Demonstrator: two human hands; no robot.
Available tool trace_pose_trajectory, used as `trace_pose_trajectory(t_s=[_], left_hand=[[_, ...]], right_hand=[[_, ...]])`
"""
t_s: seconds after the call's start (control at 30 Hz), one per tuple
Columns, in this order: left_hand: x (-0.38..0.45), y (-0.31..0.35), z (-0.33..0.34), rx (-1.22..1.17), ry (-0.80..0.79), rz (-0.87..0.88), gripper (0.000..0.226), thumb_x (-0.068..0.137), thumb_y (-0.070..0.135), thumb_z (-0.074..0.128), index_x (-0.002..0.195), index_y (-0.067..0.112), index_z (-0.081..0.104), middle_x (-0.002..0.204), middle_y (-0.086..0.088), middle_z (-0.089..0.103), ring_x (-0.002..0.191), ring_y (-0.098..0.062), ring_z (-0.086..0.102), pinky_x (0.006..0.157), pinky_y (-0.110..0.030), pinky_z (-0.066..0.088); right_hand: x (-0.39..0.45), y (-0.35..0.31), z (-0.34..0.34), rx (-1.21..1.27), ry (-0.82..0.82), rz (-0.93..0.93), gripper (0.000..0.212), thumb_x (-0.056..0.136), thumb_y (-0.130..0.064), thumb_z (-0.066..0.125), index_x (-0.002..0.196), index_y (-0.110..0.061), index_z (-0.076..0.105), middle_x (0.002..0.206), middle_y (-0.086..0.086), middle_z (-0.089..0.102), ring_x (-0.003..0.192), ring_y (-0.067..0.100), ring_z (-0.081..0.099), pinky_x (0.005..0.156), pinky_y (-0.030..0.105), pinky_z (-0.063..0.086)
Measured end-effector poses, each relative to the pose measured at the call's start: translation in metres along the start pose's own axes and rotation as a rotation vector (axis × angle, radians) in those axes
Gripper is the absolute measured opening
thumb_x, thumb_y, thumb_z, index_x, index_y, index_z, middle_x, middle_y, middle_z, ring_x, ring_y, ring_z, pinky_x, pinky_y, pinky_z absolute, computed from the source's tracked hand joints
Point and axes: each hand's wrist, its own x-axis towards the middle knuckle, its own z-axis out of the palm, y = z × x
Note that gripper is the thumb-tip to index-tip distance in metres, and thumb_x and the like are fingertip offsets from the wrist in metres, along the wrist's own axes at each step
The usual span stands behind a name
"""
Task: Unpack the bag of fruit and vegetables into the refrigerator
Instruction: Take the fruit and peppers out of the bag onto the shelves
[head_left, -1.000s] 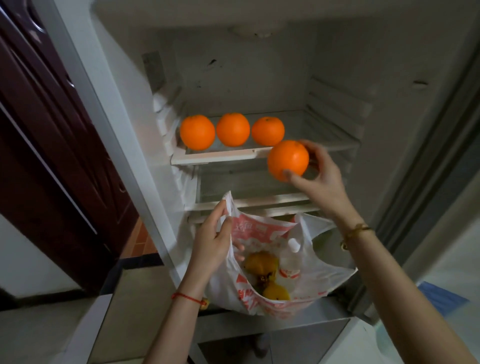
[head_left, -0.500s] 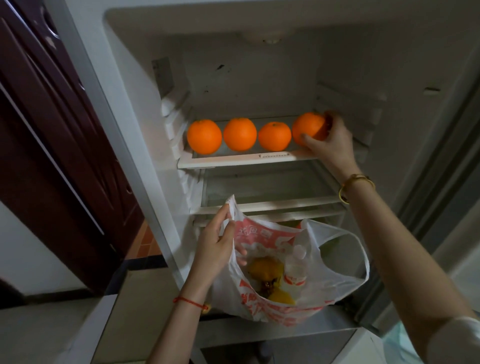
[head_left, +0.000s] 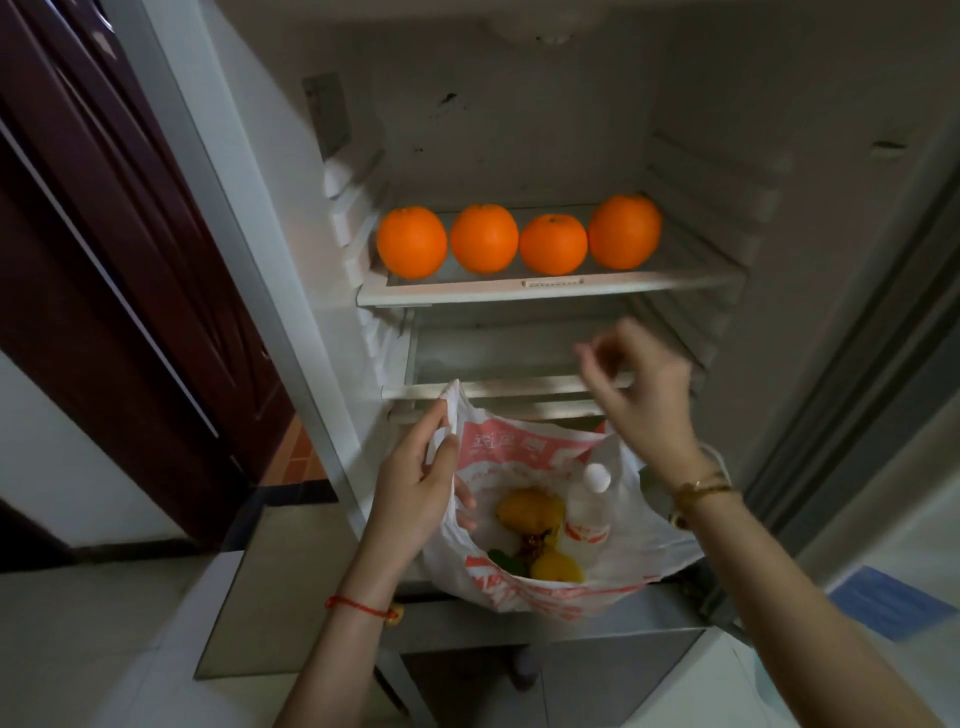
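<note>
I take the open refrigerator (head_left: 519, 130) as my landmark. On its upper shelf (head_left: 550, 288) four oranges sit in a row along the front edge: the first orange (head_left: 411, 241) nearest the left wall, the second orange (head_left: 484, 238) just beside it, the third orange (head_left: 554, 244) next, and the fourth orange (head_left: 625, 232) furthest right and a little deeper in. Neighbours in the row are touching or nearly so; I cannot tell which.

Below that shelf, in front of the refrigerator's lower compartment, I see the plastic bag (head_left: 524, 457), white with red print, hanging open. My left hand (head_left: 415, 483) pinches the bag's left rim between thumb and fingers, holding the mouth up and wide. My right hand (head_left: 636, 384) hovers above the bag's right side, level with the refrigerator's second shelf; it is motion-blurred, the fingers loosely curled, and nothing is in it.

Inside the bag I make out a yellow fruit (head_left: 530, 509) near the middle, another yellow fruit (head_left: 558, 566) lower down, something dark green (head_left: 506, 561) beside it, and a bottle (head_left: 589, 519) with a white cap leaning against the bag's right wall.

A dark red door (head_left: 104, 260) stands to the left of the refrigerator.
</note>
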Motion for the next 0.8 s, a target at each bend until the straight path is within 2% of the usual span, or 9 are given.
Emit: trace_pose_trajectory(t_s=[0.07,0.17,0.23,0.33,0.43,0.5,0.57,0.7,0.8], left_hand=[[-0.007,0.0,0.0,-0.014,0.006,-0.008,0.047,0.103,0.013,0.045,0.145,0.031,0.041,0.124,0.014,0.059,0.071,0.01,0.066,0.061,-0.017,0.058],[-0.013,0.0,-0.003,0.002,0.018,-0.037,0.046,0.103,0.019,0.046,0.145,0.036,0.04,0.137,0.009,0.056,0.109,0.002,0.063,0.09,-0.032,0.059],[-0.019,0.001,-0.003,-0.003,-0.001,-0.049,0.046,0.103,0.02,0.045,0.145,0.035,0.04,0.139,0.009,0.054,0.119,0.0,0.057,0.095,-0.029,0.056],[-0.027,0.002,-0.003,-0.002,-0.002,-0.074,0.044,0.103,0.019,0.045,0.144,0.036,0.04,0.131,0.015,0.056,0.11,0.01,0.059,0.085,-0.019,0.057],[-0.033,0.002,-0.003,0.023,0.004,-0.081,0.046,0.102,0.026,0.046,0.147,0.037,0.039,0.141,0.004,0.055,0.122,-0.012,0.06,0.095,-0.044,0.056],[-0.034,0.002,-0.002,0.016,-0.002,-0.096,0.047,0.103,0.022,0.045,0.148,0.034,0.038,0.126,0.004,0.063,0.101,-0.007,0.069,0.081,-0.041,0.062],[-0.036,0.005,-0.001,0.003,-0.011,-0.09,0.048,0.103,0.017,0.044,0.149,0.032,0.038,0.114,0.006,0.065,0.086,-0.004,0.07,0.07,-0.032,0.063],[-0.037,0.01,0.001,0.015,-0.016,-0.069,0.048,0.103,0.019,0.044,0.149,0.032,0.038,0.128,0.001,0.062,0.092,-0.021,0.071,0.076,-0.042,0.062],[-0.034,0.011,0.001,0.014,-0.038,-0.058,0.049,0.103,0.02,0.044,0.149,0.035,0.037,0.137,0.003,0.055,0.082,-0.01,0.071,0.074,-0.041,0.063]], right_hand=[[-0.032,0.002,0.02,-0.037,-0.359,0.021,0.007,0.093,-0.023,0.061,0.089,-0.018,0.06,0.08,-0.007,0.06,0.069,0.003,0.058,0.065,0.019,0.052],[-0.073,0.017,0.055,-0.106,-0.865,0.112,0.019,0.092,-0.027,0.062,0.111,-0.024,0.061,0.105,-0.004,0.065,0.092,0.009,0.063,0.083,0.023,0.053],[-0.095,0.027,0.073,-0.226,-1.081,0.105,0.035,0.091,-0.031,0.063,0.123,-0.022,0.057,0.123,-0.001,0.06,0.112,0.017,0.058,0.098,0.026,0.046],[-0.123,0.041,0.088,-0.232,-1.32,0.278,0.055,0.084,-0.031,0.069,0.134,-0.022,0.047,0.129,0.0,0.053,0.118,0.021,0.053,0.102,0.032,0.045],[-0.148,0.053,0.098,-0.345,-1.385,0.209,0.043,0.076,-0.035,0.075,0.112,-0.021,0.055,0.11,0.001,0.056,0.1,0.019,0.052,0.095,0.034,0.047],[-0.158,0.057,0.1,-0.403,-1.357,0.158,0.035,0.078,-0.033,0.074,0.105,-0.017,0.06,0.107,0.009,0.056,0.103,0.03,0.052,0.098,0.043,0.043],[-0.169,0.064,0.103,-0.547,-1.298,-0.071,0.034,0.086,-0.033,0.064,0.113,-0.012,0.066,0.119,0.012,0.06,0.118,0.037,0.049,0.109,0.051,0.033],[-0.184,0.078,0.104,-0.607,-1.115,-0.416,0.025,0.087,-0.038,0.06,0.081,-0.02,0.076,0.086,0.002,0.073,0.092,0.026,0.068,0.102,0.048,0.046],[-0.182,0.085,0.098,-0.396,-1.083,-0.264,0.043,0.098,-0.049,0.043,0.122,-0.019,0.064,0.131,0.006,0.059,0.126,0.027,0.052,0.115,0.044,0.032]])
